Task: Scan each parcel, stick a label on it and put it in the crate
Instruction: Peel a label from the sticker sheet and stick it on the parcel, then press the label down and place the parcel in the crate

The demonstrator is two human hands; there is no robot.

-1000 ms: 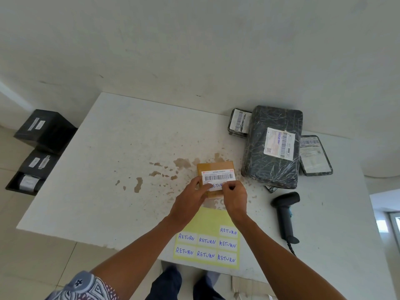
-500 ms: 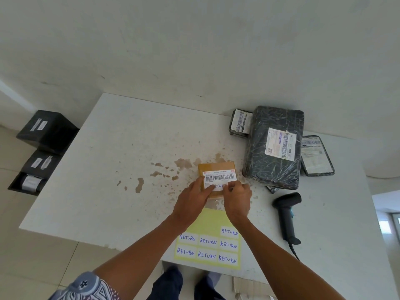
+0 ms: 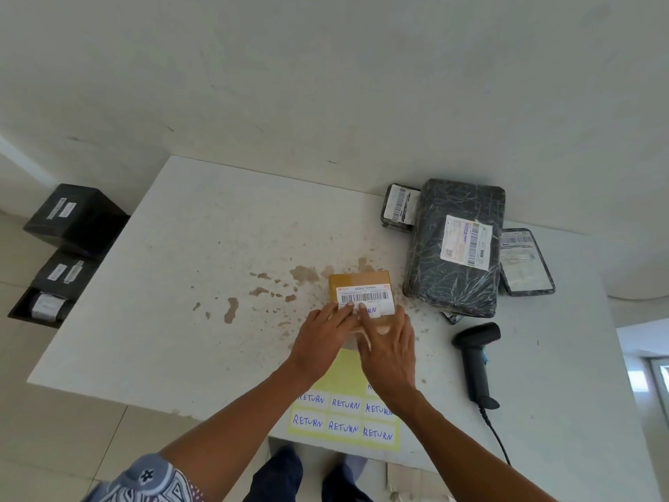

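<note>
A small brown cardboard parcel (image 3: pixel 358 280) with a white barcode label lies in the middle of the white table (image 3: pixel 202 248). A white RETURN sticker (image 3: pixel 373 310) sits just below the barcode. My left hand (image 3: pixel 325 333) lies flat on the parcel's near left side, its straight fingertips touching the label. My right hand (image 3: pixel 389 347) is spread flat over the parcel's near right part, fingers pressing beside the sticker. The yellow sheet of RETURN labels (image 3: pixel 344 416) lies at the table's near edge, partly under my wrists.
A large black wrapped parcel (image 3: pixel 456 248) lies at the right, with a small black parcel (image 3: pixel 400 206) behind it and a flat one (image 3: pixel 525 262) beside it. A black handheld scanner (image 3: pixel 476 360) lies to the right. A black crate (image 3: pixel 68 255) with parcels stands on the floor left.
Both hands went from pinching the sticker's edges to lying flat on the parcel. The right hand spread out and slid over the parcel's near right part.
</note>
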